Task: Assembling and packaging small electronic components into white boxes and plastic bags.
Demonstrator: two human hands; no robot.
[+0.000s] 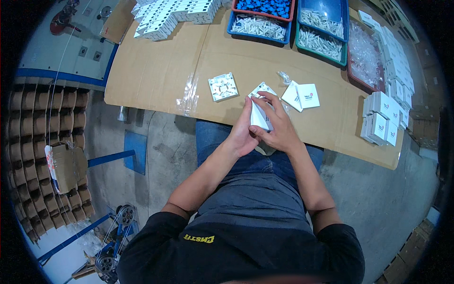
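Left hand (242,135) and right hand (283,128) curled around a white piece (259,119), fingers (269,100) of both pinching its sides, at the cardboard-covered worktop's (156,71) near edge.

Even, moderate light on the cardboard tabletop (156,71) — glare on the clear tape (188,97); soft shadow under the green tray (319,56); floor (172,142) dimmer; mid-frame fairly sharp; fisheye bends edges, corners black — bottom-rim smear (293,279) out of focus.

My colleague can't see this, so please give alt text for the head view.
A person's left hand and right hand hold a white piece near a table's edge. White squares lie nearby; trays of small parts and white stacks stand farther off.
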